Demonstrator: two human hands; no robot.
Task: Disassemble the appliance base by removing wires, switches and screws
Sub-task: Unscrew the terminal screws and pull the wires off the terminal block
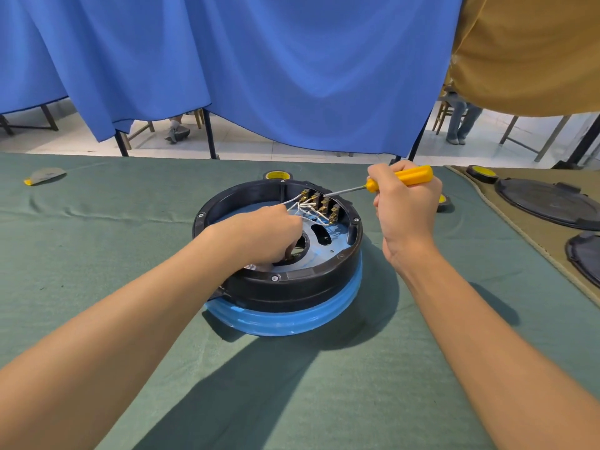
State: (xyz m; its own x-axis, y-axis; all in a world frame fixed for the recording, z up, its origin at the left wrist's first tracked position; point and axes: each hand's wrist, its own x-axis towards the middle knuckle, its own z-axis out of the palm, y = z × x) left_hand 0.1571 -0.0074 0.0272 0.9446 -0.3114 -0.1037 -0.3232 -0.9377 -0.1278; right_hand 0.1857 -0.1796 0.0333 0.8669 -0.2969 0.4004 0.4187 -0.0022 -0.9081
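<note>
The round appliance base [292,287], black with a blue lower band, lies upside down in the middle of the green table cloth. Inside its far rim sit several brass-contact switches [321,203] with thin white wires [305,207] running from them. My left hand [263,235] reaches into the base and grips the bundle of white wires near the centre hole. My right hand [402,203] holds a yellow-handled screwdriver [406,177], its metal shaft slanting down-left with the tip at the switches.
Black round covers [548,203] lie on a tan mat at the right. Yellow-and-black caps [482,173] sit at the far table edge, one behind the base [278,174]. A grey scrap [45,176] lies far left. Blue curtain [259,66] hangs behind the table.
</note>
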